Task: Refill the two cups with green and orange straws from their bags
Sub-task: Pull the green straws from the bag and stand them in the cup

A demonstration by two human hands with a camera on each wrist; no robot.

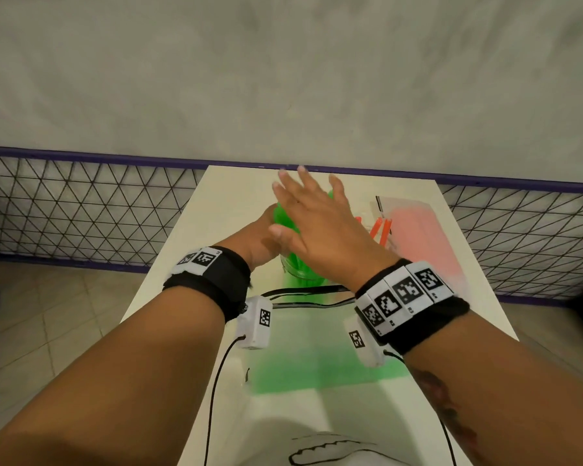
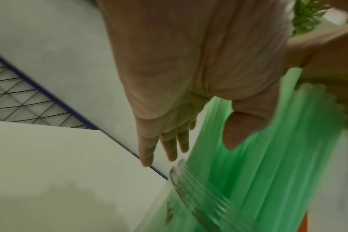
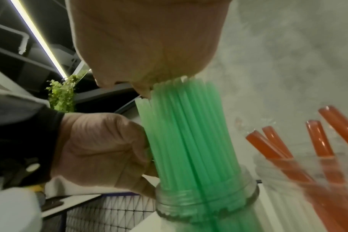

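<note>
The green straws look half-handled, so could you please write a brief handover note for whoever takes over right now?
Left hand: holds the bundle of translucent green plastic straws from the side.
Right hand: open, palm flat on the straw tops.
The bundle stands in the clear threaded-rim plastic cup.
The second clear cup to the right holds only a few orange straws.
Pink-tinted bag lies beyond; green-tinted bag lies nearer.
Done: green nearly filled. Left: settle green, refill orange.

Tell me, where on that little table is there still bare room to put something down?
The far left corner of the table, beside the left hand, is bare, as is the left edge strip. The middle is crowded: the cup of green straws, the orange straws, the pink bag at right and the green bag in front.
</note>
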